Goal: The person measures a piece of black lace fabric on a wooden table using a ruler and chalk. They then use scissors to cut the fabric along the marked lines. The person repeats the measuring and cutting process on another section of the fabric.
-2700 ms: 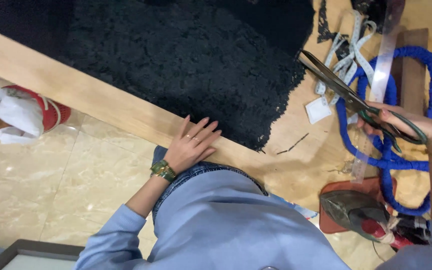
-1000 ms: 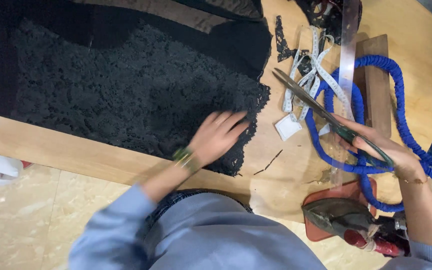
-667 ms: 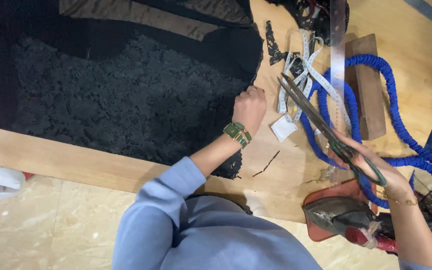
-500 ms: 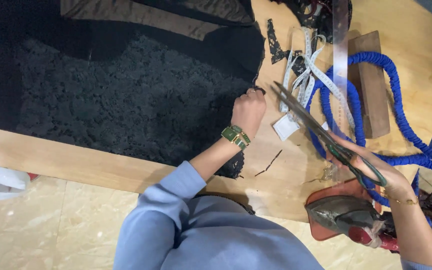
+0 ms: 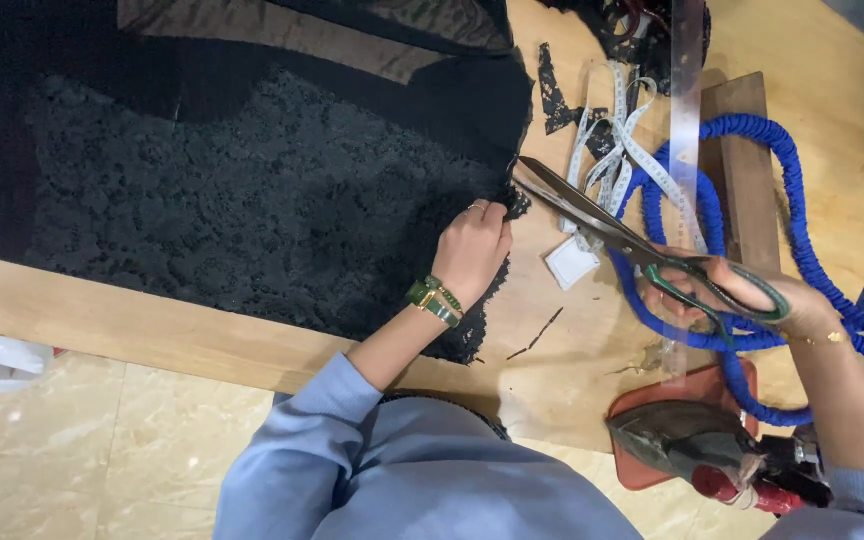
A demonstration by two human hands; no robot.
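The left hand [image 5: 472,245] is curled closed on the right edge of the black lace fabric [image 5: 252,210], pinching that edge between fingers and thumb; a ring shows on one finger and a green watch [image 5: 433,299] sits on the wrist. The right hand [image 5: 752,300] grips the green handles of a large pair of scissors [image 5: 642,245], fingers through the loops. The blades are slightly parted and point up and to the left, their tips just beside the lace edge that the left hand holds; whether they touch the cloth cannot be told.

The lace lies spread flat across the left and middle of the wooden table [image 5: 152,330], with smoother black cloth above it. Just right of the scissor blades lies a tangle of white measuring tape [image 5: 612,140] and a small white square of paper [image 5: 572,265]. A clear plastic ruler [image 5: 687,110] runs up the table beside a wooden block [image 5: 742,170], and a blue coiled hose [image 5: 802,220] loops around and under the right hand. Near the table's lower right edge an iron [image 5: 687,445] rests on a red-brown pad [image 5: 642,420]. A thin dark scrap [image 5: 537,335] lies on the bare wood below the left hand. The person wears light blue sleeves, and the floor below the table is pale tile.
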